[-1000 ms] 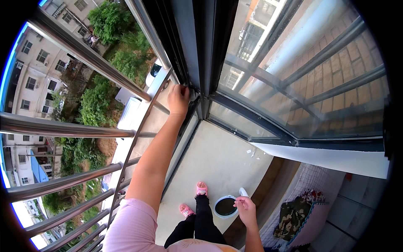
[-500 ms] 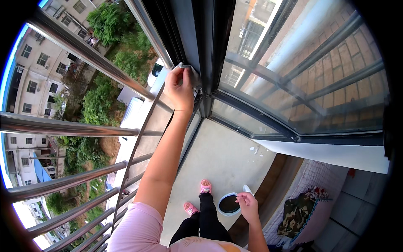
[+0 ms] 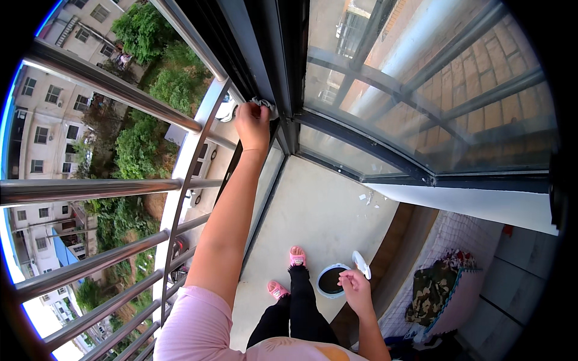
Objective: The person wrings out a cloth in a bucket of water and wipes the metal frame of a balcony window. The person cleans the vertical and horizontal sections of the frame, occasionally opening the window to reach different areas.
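My left hand (image 3: pixel 253 127) is stretched far forward, its fingers pinched on a crumpled grey cloth (image 3: pixel 269 108). The cloth presses against the dark window frame (image 3: pixel 256 45), close to the end of a metal rail; my fingers hide part of it. Lower right, my right hand (image 3: pixel 356 290) hangs loosely curled, thumb and fingers drawn together, and whatever may be between them does not show. From this view it overlaps the edge of a bucket of dark liquid (image 3: pixel 330 281) on the floor. A white lid-like piece (image 3: pixel 361 265) shows beside the bucket.
Shiny metal railings (image 3: pixel 90 191) run along the left, with trees and buildings beyond. Glass panes (image 3: pixel 421 90) in dark frames rise on the right. White scraps (image 3: pixel 365 197) lie on the pale floor (image 3: pixel 325 210). Camouflage cloth (image 3: pixel 430 295) sits at the lower right, near my pink sandals (image 3: pixel 297 256).
My left hand has slid the cloth slightly down along the frame, toward me. The view has shifted a little. My right hand stays curled by the bucket.
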Tool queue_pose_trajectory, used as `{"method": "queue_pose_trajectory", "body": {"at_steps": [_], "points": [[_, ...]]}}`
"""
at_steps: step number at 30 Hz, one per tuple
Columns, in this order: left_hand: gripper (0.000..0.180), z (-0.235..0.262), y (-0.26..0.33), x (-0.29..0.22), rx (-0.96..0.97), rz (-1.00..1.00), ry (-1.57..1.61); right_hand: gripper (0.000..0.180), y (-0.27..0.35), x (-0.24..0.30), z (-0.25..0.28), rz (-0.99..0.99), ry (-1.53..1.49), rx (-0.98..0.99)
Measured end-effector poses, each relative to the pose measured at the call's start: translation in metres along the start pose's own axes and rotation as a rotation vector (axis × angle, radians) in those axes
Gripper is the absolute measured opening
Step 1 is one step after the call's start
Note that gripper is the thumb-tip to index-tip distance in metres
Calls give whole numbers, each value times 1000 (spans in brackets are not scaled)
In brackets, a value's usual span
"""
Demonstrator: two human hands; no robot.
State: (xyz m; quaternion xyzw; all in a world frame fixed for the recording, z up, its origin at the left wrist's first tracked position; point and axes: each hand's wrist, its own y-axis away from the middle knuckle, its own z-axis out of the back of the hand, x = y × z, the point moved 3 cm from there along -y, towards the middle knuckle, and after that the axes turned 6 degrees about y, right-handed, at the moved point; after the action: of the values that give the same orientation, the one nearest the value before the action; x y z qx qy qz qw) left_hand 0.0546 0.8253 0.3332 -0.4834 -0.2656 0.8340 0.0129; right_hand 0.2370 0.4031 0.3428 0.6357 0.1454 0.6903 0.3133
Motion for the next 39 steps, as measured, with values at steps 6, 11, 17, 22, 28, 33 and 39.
{"method": "queue_pose_trajectory", "body": {"at_steps": [6, 11, 17, 22, 28, 33, 39], "points": [[16, -9, -5, 7, 254, 31, -256, 10, 6, -9, 1, 24, 3, -23], [21, -6, -9, 13, 234, 10, -456, 9, 11, 0, -8, 18, -1, 36], [13, 49, 20, -5, 41, 34, 87, 9, 22, -9, 4, -18, 20, 8], [13, 87, 28, -28, 57, 182, 309, 10, 16, -12, 9, -15, 32, 6], [21, 16, 17, -13, 232, -123, -33, 11, 7, -4, -7, 18, 21, 47], [28, 5, 28, -12, 297, -358, -51, 11, 5, -6, -5, 2, 33, 41], [31, 9, 21, -9, 489, -415, -338, 11, -2, -5, -7, 4, 30, 51]]}}
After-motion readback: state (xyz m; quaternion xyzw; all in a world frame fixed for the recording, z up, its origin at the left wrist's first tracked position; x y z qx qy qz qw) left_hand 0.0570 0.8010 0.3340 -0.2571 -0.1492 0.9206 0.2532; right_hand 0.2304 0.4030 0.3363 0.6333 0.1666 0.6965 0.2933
